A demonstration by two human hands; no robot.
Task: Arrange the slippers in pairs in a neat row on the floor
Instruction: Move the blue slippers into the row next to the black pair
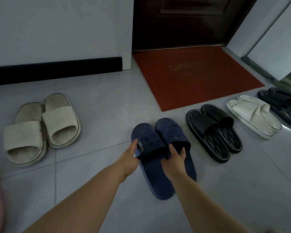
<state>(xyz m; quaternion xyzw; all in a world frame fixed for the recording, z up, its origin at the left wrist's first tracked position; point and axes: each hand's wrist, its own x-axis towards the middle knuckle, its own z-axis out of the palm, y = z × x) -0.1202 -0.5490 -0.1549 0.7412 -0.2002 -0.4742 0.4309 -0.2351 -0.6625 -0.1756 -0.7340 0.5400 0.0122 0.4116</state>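
Count: we count five pairs on the grey tiled floor, ten slippers in all.
Far left: two beige fuzzy open-toe slippers sit side by side and touching, well apart from the rest. Their toes face us, their heels face the wall, and their long axis runs near to far.
Centre: two navy blue fabric slippers lie side by side on the floor, just in front of the corner of the red rectangular doormat. Their toes point away from us, and their long axis leans slightly left.
Left hand: it pinches the strap of the left navy slipper, thumb on top.
Right hand: its fingers curl over the strap edge of the right navy slipper.
Right of centre: two black rubber slides lie with their toes towards the mat.
Further right: two white slippers lie parallel to the black pair.
Far right: two dark slippers are partly cut off by the frame edge.
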